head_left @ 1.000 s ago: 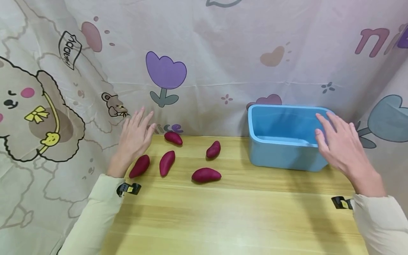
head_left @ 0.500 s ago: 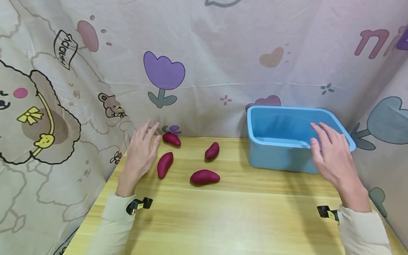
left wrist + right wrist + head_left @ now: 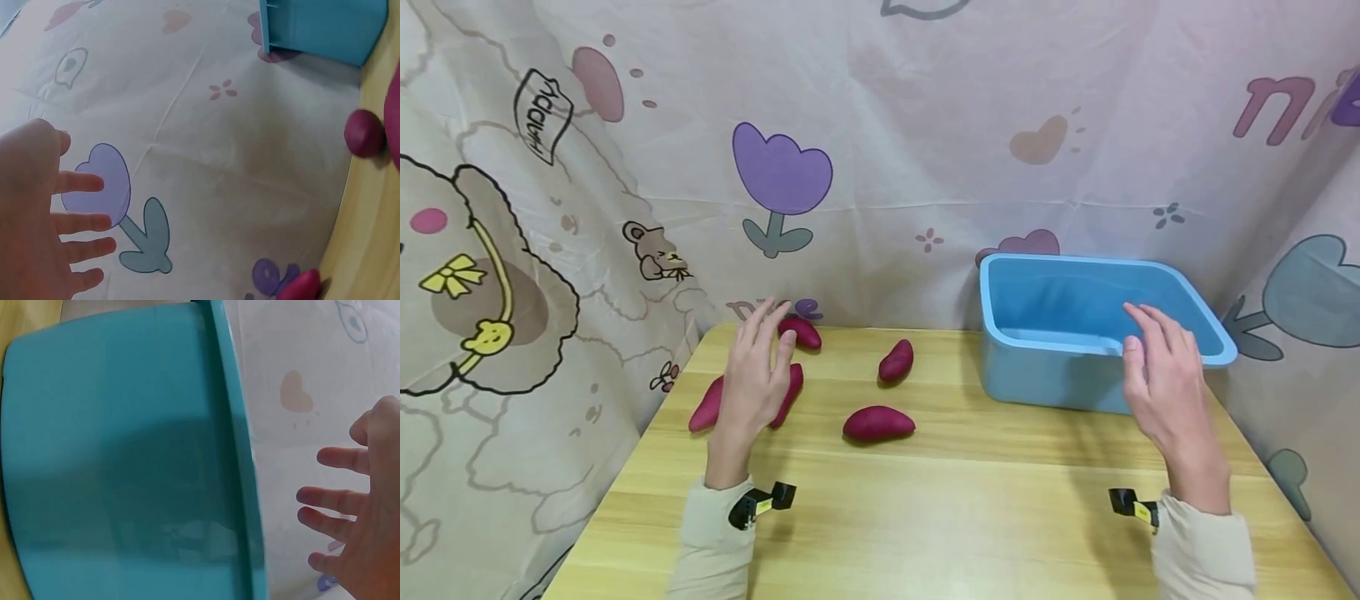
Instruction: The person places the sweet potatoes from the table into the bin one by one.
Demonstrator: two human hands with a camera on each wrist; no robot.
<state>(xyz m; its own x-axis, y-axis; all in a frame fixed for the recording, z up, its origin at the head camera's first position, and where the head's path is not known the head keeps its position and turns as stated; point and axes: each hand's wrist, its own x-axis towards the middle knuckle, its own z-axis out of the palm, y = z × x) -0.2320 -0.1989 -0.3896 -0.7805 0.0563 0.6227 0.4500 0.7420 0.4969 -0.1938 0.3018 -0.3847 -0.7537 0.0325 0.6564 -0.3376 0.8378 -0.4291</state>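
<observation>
Several dark red sweet potatoes lie on the left half of the table. My left hand [image 3: 751, 383] hovers above the leftmost ones with fingers extended, holding nothing. It partly covers a sweet potato [image 3: 707, 407] on its left and another sweet potato [image 3: 787, 397] on its right. Behind its fingertips is a third sweet potato [image 3: 803, 333]. On the right, a light blue plastic bin [image 3: 1051, 375] stands upright against the cloth. My right hand [image 3: 1167, 385] is held in front of the bin's right part, fingers spread and holding nothing, as the right wrist view also shows.
Towards the middle of the table [image 3: 940, 533] lie a small curved sweet potato [image 3: 897, 362] and a longer sweet potato [image 3: 878, 424]. A printed cloth [image 3: 895, 150] hangs behind the table and down both sides. Black straps with small devices are on both wrists.
Both hands have drawn inwards and down towards the front edge, the left moving right and the right moving left. The sweet potatoes and bin stay put; the view has shifted slightly.
</observation>
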